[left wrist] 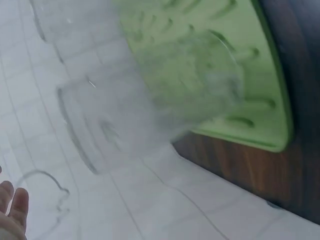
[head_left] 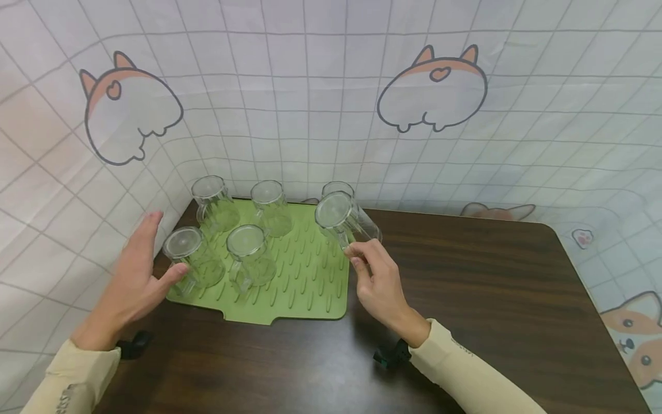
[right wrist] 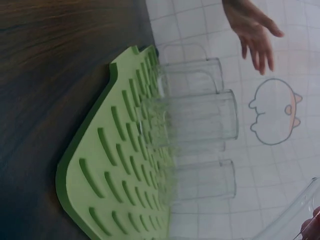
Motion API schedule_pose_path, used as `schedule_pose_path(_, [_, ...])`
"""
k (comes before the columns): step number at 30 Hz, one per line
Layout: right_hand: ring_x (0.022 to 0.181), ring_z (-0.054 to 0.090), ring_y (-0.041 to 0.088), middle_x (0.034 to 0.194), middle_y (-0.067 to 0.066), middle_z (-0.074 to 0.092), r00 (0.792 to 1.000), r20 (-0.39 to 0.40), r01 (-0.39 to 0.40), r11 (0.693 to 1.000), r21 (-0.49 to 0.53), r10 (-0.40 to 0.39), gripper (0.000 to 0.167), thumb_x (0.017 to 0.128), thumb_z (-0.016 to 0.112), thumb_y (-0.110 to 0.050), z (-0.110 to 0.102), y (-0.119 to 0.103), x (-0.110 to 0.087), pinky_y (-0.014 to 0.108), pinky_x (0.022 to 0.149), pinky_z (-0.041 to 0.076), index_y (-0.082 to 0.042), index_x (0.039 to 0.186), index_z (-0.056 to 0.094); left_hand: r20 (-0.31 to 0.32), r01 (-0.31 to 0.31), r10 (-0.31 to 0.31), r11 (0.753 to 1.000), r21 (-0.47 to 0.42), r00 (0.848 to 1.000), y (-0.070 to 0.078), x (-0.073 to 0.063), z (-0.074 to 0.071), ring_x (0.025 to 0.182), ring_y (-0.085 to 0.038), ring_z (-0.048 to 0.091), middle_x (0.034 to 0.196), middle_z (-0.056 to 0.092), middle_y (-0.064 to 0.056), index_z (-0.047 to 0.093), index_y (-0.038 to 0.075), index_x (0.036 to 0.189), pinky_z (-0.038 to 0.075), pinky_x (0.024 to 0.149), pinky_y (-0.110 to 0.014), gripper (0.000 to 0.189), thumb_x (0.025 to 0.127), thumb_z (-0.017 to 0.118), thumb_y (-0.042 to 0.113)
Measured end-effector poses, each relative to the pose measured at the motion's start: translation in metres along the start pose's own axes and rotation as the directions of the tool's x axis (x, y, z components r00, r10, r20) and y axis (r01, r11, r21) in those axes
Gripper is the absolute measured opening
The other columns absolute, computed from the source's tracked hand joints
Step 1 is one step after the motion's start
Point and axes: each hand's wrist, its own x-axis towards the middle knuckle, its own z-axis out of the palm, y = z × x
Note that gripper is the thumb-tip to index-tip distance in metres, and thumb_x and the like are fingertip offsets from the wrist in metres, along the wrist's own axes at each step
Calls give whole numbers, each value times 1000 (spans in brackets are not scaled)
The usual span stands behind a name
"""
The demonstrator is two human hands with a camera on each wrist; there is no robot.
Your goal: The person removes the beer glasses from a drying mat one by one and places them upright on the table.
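My right hand [head_left: 380, 282] grips a clear glass mug [head_left: 335, 210] by its handle, holding it tilted over the right edge of a green ridged drying mat [head_left: 310, 299]. Behind it another glass mug [head_left: 338, 187] is partly hidden. To the left, my left hand [head_left: 129, 282] is raised with fingers straight and thumb spread, holding nothing. Its thumb overlaps the front-left mug [head_left: 193, 253] in the head view; the right wrist view shows that hand [right wrist: 255, 37] in the air, apart from the mugs. A front-middle mug [head_left: 251, 259] stands on the mat.
Two more glass mugs, one at the back left [head_left: 214, 204] and one at the back middle [head_left: 272, 210], stand on the mat. Dark wood tabletop [head_left: 476, 299] extends to the right and front. A white gridded cloth [head_left: 310, 86] hangs close behind and at the sides.
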Motion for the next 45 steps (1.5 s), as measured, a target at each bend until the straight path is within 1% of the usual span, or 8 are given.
schedule_pose_path(4, [70, 49, 11, 90, 7, 60, 999, 3, 47, 998, -41, -47, 18, 95, 65, 8, -4, -1, 4, 21, 59, 44, -5, 106, 69, -5, -38, 38, 999, -11, 999, 14, 5, 5, 162, -46, 11, 174, 14, -23, 10, 15, 169, 6, 134, -58, 93, 97, 66, 35])
schedule_pose_path(10, [70, 50, 13, 88, 9, 58, 991, 16, 131, 988, -85, -130, 17, 94, 65, 9, -10, -2, 10, 24, 60, 46, -2, 106, 69, -2, -56, 56, 997, -59, 998, 33, 10, 13, 162, -45, 11, 174, 13, -22, 11, 19, 169, 7, 133, -62, 88, 100, 62, 42])
schedule_pose_path(19, [74, 52, 15, 85, 9, 54, 976, 63, 214, 965, -150, -207, 26, 91, 59, 16, -20, -1, 15, 26, 64, 50, -4, 106, 69, 2, -66, 68, 974, -215, 998, 56, 17, 31, 163, -40, 13, 174, 17, -14, 16, 22, 168, 18, 122, -75, 88, 99, 62, 55])
schedule_pose_path(27, [76, 52, 16, 81, 6, 49, 967, 131, 241, 950, -199, -218, 30, 88, 56, 18, -25, -4, 14, 26, 62, 48, -5, 103, 69, -21, -105, 103, 955, -277, 994, 68, 23, 55, 133, -43, 43, 172, 24, -12, 19, 23, 167, 36, 106, -57, 79, 103, 60, 44])
schedule_pose_path(30, [74, 46, 15, 80, 6, 49, 961, 167, 254, 941, -223, -220, 29, 89, 55, 16, -27, -5, 12, 25, 62, 43, -5, 104, 69, -27, -139, 137, 945, -296, 990, 74, 26, 65, 135, -42, 44, 171, 25, -11, 19, 23, 167, 37, 108, -47, 76, 104, 59, 37])
schedule_pose_path(34, [73, 40, 15, 79, 5, 47, 949, 213, 284, 927, -246, -234, 31, 89, 52, 16, -29, -4, 9, 26, 64, 38, -6, 104, 69, -11, -150, 154, 936, -319, 988, 82, 29, 79, 140, -40, 43, 171, 24, -10, 17, 23, 167, 40, 109, -43, 74, 105, 57, 29])
schedule_pose_path(41, [70, 36, 16, 77, 5, 45, 921, 248, 367, 884, -290, -300, 48, 75, 40, 20, -29, -5, 6, 26, 64, 34, -7, 103, 69, 25, -138, 159, 917, -375, 987, 97, 34, 100, 140, -34, 46, 171, 24, -11, 18, 23, 167, 44, 108, -53, 71, 107, 56, 32])
schedule_pose_path(45, [70, 38, 16, 77, 4, 46, 909, 261, 398, 866, -304, -326, 51, 72, 38, 19, -29, -7, 5, 27, 64, 36, -7, 103, 70, 18, -149, 171, 900, -410, 985, 104, 37, 111, 150, -30, 38, 170, 26, -11, 19, 20, 166, 47, 109, -46, 70, 107, 55, 31])
